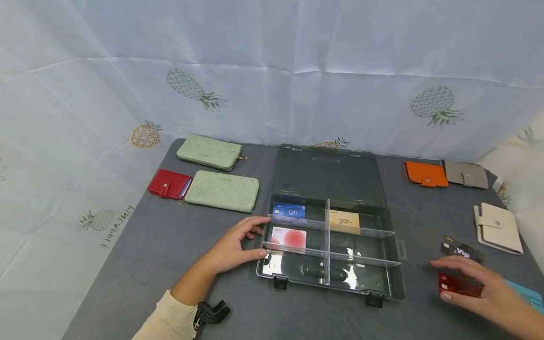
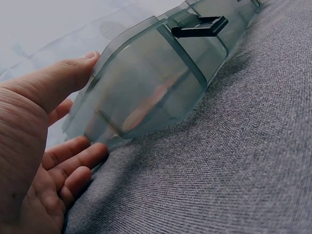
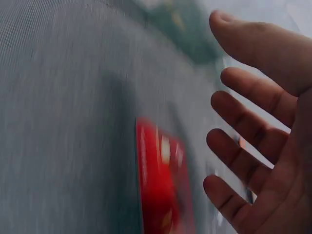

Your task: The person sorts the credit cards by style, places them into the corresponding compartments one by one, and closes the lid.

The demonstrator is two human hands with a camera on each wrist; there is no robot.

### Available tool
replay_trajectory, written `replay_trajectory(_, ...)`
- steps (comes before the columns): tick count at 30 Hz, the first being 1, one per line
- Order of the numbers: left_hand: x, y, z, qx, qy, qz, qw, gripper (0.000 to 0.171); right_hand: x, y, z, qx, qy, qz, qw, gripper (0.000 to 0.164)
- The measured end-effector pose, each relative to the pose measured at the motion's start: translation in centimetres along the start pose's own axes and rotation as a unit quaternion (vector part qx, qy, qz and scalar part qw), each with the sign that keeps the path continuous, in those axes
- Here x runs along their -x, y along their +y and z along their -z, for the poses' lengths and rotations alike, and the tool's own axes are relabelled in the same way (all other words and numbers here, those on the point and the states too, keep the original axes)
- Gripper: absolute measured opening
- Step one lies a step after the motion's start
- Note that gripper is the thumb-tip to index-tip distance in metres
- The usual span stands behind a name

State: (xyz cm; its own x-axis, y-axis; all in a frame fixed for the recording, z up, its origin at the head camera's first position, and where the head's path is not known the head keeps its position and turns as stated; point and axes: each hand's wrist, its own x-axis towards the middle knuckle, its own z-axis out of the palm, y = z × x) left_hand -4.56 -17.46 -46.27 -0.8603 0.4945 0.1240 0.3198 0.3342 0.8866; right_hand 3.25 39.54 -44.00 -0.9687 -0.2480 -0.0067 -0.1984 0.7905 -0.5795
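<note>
A dark translucent plastic box [image 1: 329,175] lies with its lid back, its tray split by clear dividers. Inside the left column are a blue VIP card [image 1: 289,211] and a pink-and-white card [image 1: 288,237]; a gold card [image 1: 344,220] is in the right column. My left hand [image 1: 233,245] touches the box's left wall with thumb and index finger, the other fingers loosely bent beside it. At the right, my right hand [image 1: 484,285] hovers over a red card [image 1: 459,284], fingers spread and apart from it; the right wrist view shows the palm holding nothing.
A black VIP card [image 1: 461,250] and a light-blue card [image 1: 527,295] lie around my right hand. Orange [image 1: 426,174], grey [image 1: 466,174] and cream [image 1: 498,228] card holders sit far right. Two green wallets [image 1: 222,191] and a red card holder [image 1: 169,184] lie left.
</note>
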Motion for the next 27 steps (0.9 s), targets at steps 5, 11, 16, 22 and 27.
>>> replay_trajectory(5,-0.1,0.0,0.0,0.000,0.000,-0.002,1.0000,0.072,0.7,2.7,0.7,0.059,-0.034,-0.036,0.997,0.064)
replay_trajectory(11,-0.2,0.1,0.1,0.000,-0.001,-0.001,1.0000,0.072,0.5,3.9,0.9,0.116,-0.076,-0.025,0.990,0.068)
replay_trajectory(16,-0.2,0.0,0.0,0.001,-0.001,-0.008,1.0000,0.072,0.3,4.0,0.9,0.077,-0.088,-0.008,0.993,0.054)
replay_trajectory(22,-0.1,0.0,0.1,-0.001,-0.001,-0.004,1.0000,0.072,-0.4,3.1,1.3,0.069,-0.122,-0.055,0.989,0.063)
replay_trajectory(27,0.0,-0.2,0.0,-0.007,0.000,-0.005,1.0000,0.072,-0.8,2.8,1.7,0.081,-0.147,-0.066,0.984,0.057)
